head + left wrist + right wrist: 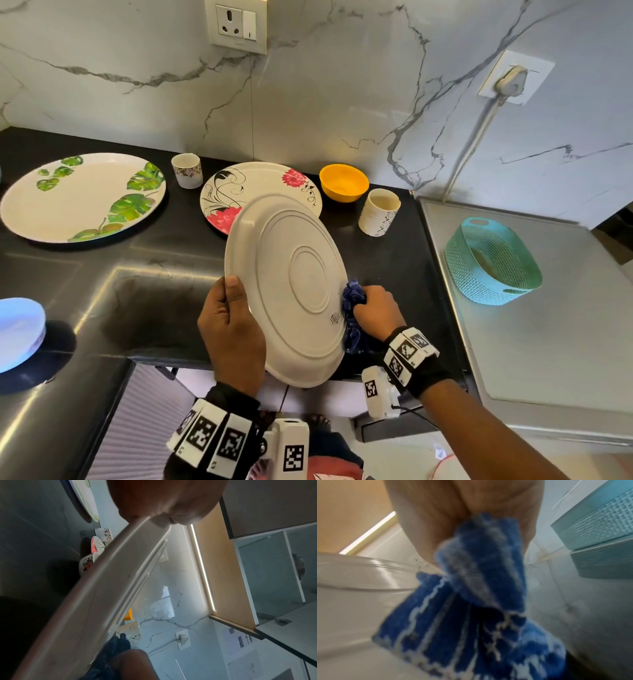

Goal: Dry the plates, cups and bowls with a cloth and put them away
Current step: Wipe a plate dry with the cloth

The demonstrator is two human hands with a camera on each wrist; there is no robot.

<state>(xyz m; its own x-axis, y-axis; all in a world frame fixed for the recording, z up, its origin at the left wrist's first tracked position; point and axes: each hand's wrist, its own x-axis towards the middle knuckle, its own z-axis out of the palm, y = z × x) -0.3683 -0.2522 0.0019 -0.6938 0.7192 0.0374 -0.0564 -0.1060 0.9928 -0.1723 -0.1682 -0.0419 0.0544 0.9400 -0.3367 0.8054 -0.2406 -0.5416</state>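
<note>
A home kitchen: black tabletop (171,246) with plates (82,195), cups (186,170), a yellow bowl (343,182); marble-patterned wall (342,102) with sockets (237,25); steel draining surface (548,342).

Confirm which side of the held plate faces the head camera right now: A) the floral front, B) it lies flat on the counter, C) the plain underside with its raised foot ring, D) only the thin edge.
C: the white plate shows its plain underside with concentric rings, held tilted by the left hand while the right hand presses the blue cloth to its rim.
</note>
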